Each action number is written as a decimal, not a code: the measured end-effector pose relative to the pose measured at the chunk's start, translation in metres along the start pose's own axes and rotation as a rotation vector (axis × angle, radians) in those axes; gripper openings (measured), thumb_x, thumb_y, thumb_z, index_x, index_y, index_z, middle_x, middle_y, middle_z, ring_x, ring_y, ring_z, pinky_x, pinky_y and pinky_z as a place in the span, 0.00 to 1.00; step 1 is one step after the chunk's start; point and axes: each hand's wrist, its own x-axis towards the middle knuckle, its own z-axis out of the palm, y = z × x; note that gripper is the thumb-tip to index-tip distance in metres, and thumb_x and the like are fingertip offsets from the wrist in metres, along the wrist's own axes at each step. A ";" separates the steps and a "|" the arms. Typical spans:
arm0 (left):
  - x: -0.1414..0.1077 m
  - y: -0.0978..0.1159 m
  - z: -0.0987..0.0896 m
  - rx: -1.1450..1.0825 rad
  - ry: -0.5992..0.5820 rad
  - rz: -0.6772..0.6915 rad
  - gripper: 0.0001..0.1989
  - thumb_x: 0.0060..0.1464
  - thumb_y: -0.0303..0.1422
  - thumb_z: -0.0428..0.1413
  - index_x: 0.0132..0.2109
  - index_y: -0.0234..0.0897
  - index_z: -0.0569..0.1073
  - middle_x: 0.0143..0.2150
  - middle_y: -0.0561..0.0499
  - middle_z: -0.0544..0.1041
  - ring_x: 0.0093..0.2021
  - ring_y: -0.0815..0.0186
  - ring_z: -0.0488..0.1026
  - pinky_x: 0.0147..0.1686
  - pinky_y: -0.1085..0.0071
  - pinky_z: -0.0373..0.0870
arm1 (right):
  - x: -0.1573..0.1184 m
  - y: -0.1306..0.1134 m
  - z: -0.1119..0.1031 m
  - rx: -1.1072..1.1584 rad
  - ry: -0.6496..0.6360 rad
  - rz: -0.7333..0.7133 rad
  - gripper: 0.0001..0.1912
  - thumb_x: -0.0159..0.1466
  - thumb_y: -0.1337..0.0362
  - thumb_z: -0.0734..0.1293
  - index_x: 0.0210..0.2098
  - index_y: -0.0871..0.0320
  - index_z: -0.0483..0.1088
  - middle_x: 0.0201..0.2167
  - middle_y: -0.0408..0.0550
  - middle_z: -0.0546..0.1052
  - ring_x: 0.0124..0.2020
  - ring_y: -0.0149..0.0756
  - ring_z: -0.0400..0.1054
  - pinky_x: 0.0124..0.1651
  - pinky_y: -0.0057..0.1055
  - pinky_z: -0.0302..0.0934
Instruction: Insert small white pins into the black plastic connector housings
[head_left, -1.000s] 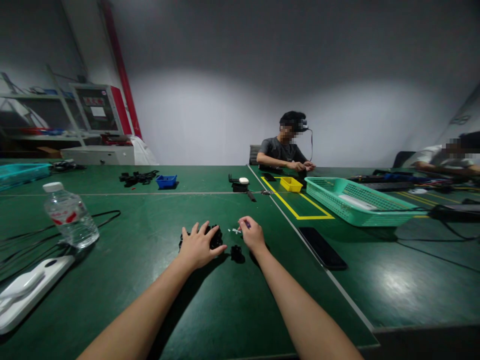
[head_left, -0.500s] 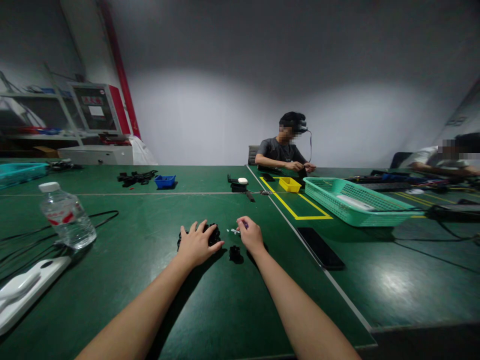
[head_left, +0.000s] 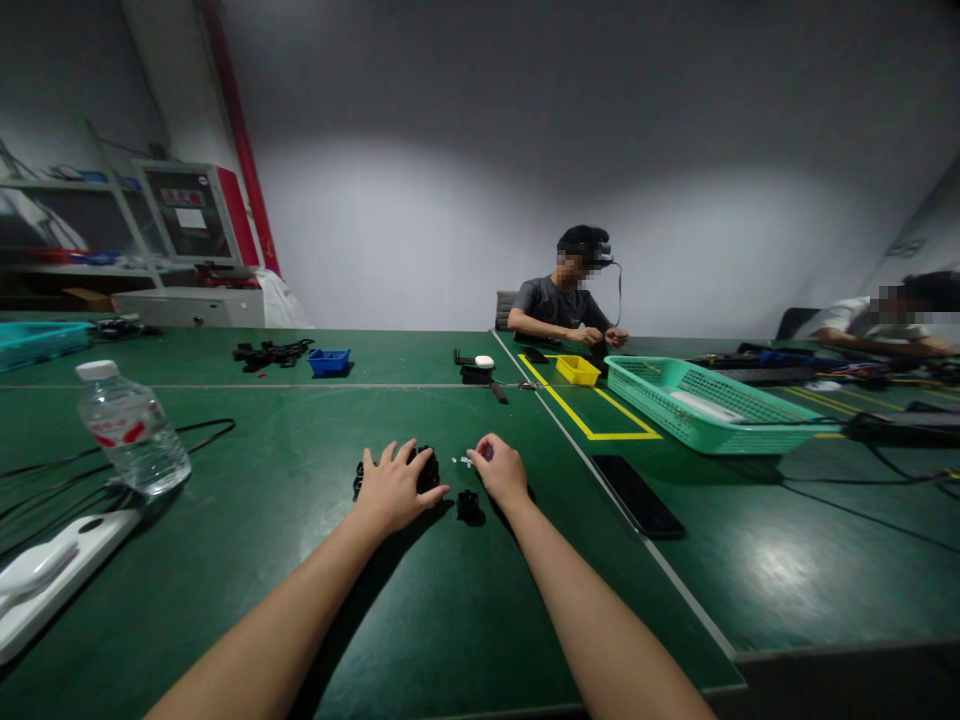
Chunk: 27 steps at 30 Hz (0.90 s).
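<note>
My left hand [head_left: 396,488] lies with fingers spread over a cluster of small black parts [head_left: 427,468], covering most of it. My right hand [head_left: 501,472] is curled, thumb and fingertips pressed together beside a few tiny white pieces [head_left: 466,461] on the green table. Something dark, perhaps purple, shows within the curled fingers; its kind is not clear. Between my two hands, nearer to me, sits a single small black part [head_left: 469,506], which neither hand touches.
A phone [head_left: 637,496] and a green basket [head_left: 705,425] lie to the right. Farther back are a yellow bin [head_left: 577,370], a blue bin [head_left: 330,362] and black parts [head_left: 271,353]. A water bottle [head_left: 133,430] and a white power strip [head_left: 67,580] stand left. Two people sit across.
My right fingertips have come down slightly, closer to the white pieces. My left hand stays spread over the black parts. The view has shifted a little.
</note>
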 end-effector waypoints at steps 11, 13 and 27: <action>-0.001 0.007 -0.008 -0.048 0.094 0.095 0.24 0.60 0.50 0.49 0.58 0.47 0.70 0.60 0.44 0.70 0.61 0.48 0.62 0.58 0.43 0.54 | 0.003 0.001 0.001 -0.065 -0.098 -0.005 0.10 0.54 0.73 0.70 0.24 0.53 0.68 0.27 0.43 0.78 0.31 0.36 0.71 0.33 0.28 0.56; -0.001 0.008 -0.009 -0.052 0.104 0.109 0.23 0.61 0.49 0.49 0.57 0.46 0.71 0.60 0.45 0.70 0.60 0.49 0.62 0.58 0.46 0.56 | 0.004 0.002 0.002 -0.086 -0.104 -0.010 0.09 0.54 0.73 0.71 0.25 0.54 0.69 0.27 0.42 0.78 0.31 0.35 0.71 0.33 0.27 0.56; -0.001 0.014 -0.010 -0.120 0.166 0.183 0.18 0.62 0.44 0.50 0.54 0.44 0.74 0.55 0.45 0.74 0.57 0.53 0.65 0.55 0.54 0.60 | 0.005 -0.002 0.003 -0.268 -0.149 -0.109 0.06 0.56 0.72 0.69 0.30 0.54 0.71 0.27 0.44 0.76 0.29 0.34 0.68 0.30 0.26 0.49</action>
